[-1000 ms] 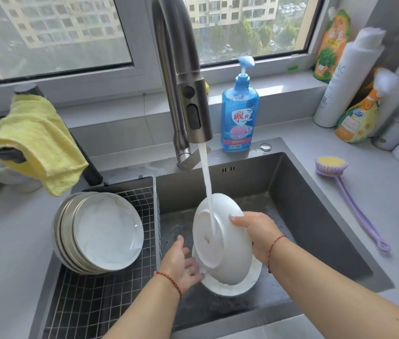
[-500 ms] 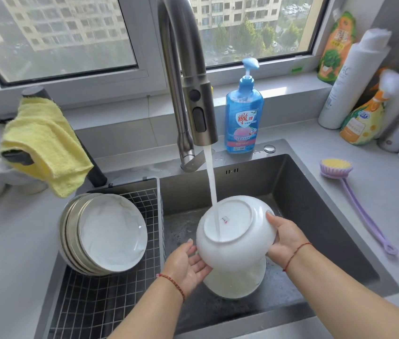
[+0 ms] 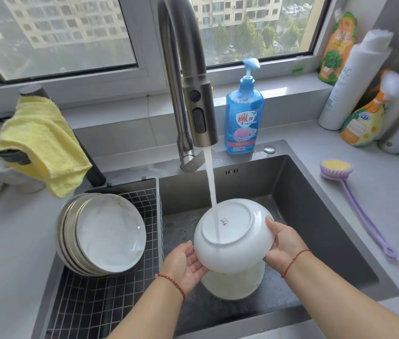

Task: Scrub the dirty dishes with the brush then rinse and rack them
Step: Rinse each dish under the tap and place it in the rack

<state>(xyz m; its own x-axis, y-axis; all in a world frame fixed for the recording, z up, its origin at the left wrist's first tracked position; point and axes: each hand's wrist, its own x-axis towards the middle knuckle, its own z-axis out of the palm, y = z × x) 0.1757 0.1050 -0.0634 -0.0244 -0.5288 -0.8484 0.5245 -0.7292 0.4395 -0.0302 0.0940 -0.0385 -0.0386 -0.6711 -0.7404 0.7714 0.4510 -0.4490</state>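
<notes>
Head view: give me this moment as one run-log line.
step: rinse | bowl: upside down under running tap | left hand: supports bowl | right hand: grips rim | brush: on counter | rack: holds plates

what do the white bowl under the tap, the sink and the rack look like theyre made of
White bowl: looks like glazed ceramic or porcelain, glossy, with a foot ring and a small printed mark on its base.
Sink: probably stainless steel with a dark brushed, matte finish and sharp folded edges.
Rack: thin metal wire in a square grid, seemingly steel.
</notes>
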